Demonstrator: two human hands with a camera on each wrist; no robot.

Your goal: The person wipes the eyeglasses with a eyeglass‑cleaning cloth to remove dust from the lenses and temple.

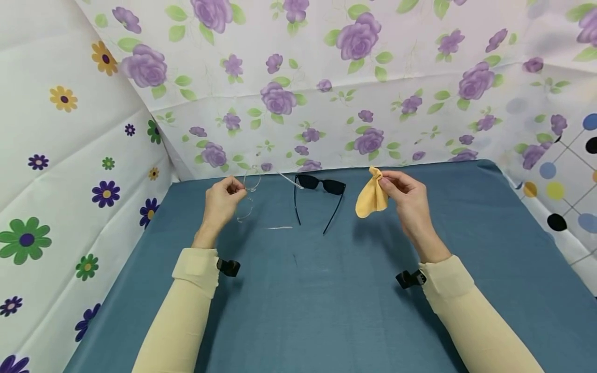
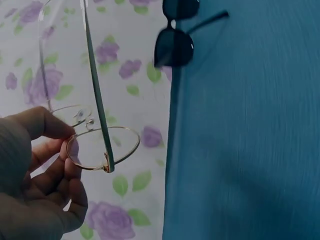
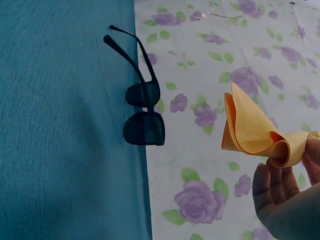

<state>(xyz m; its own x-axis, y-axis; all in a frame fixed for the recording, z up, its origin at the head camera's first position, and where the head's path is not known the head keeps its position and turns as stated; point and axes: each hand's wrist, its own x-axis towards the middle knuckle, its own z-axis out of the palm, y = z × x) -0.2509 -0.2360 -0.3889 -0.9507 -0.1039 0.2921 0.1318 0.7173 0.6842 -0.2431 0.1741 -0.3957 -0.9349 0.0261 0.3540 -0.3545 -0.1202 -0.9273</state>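
Note:
My left hand [image 1: 221, 204] pinches the rim of a pair of thin gold wire-rimmed eyeglasses [image 2: 99, 100] between thumb and fingertips. Their temples are unfolded and point to the right, off the table surface. On the other side, my right hand [image 1: 412, 207] pinches a yellow cloth [image 1: 371, 197] by its gathered upper part. The cloth's loose end hangs down in the head view, and in the right wrist view it shows a rolled fold near the fingers. Black sunglasses [image 1: 333, 186] lie between the hands with temples spread, touching neither hand.
A blue cloth [image 1: 303, 311] covers the table, its far edge just behind the sunglasses. Behind it rises a white sheet with purple roses [image 1: 280, 98]. Patterned sheets stand at both sides. Small black cameras [image 1: 228, 267] are strapped at both wrists.

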